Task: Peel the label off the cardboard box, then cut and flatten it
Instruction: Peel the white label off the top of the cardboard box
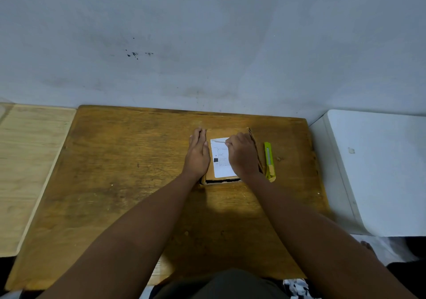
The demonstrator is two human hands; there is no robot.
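A: What do we have around the box (227, 135)?

B: It lies flat on the brown bench (129, 172), toward the far edge at about 1 o'clock from the bench's middle. Just beside it at 3 o'clock lies a green cutter (269, 160), lengthwise, apart from both of our hands. A paler wooden board (27, 160) adjoins the bench at 9 o'clock, a white unit (378, 167) stands at 3 o'clock, and a grey wall (207, 33) rises behind at 12 o'clock. Nothing lies between our arms and the box.

A: And how do our hands sit?

B: Both forearms reach straight forward from 6 o'clock. Our left hand (197, 153) lies along the box's 9 o'clock side, fingers straight and together pointing to 12 o'clock, pressed against that edge. Our right hand (242, 154) rests over the box's 3 o'clock half, knuckles up, fingers curled.

A: The grip?

B: The left is flat and extended, clamped on nothing. The right's fingertips are pinched together at the far edge of the white label (220, 160), where a thin strip looks lifted. We cannot tell how much has come free. The rest of the label lies flat on the box top, between our hands.
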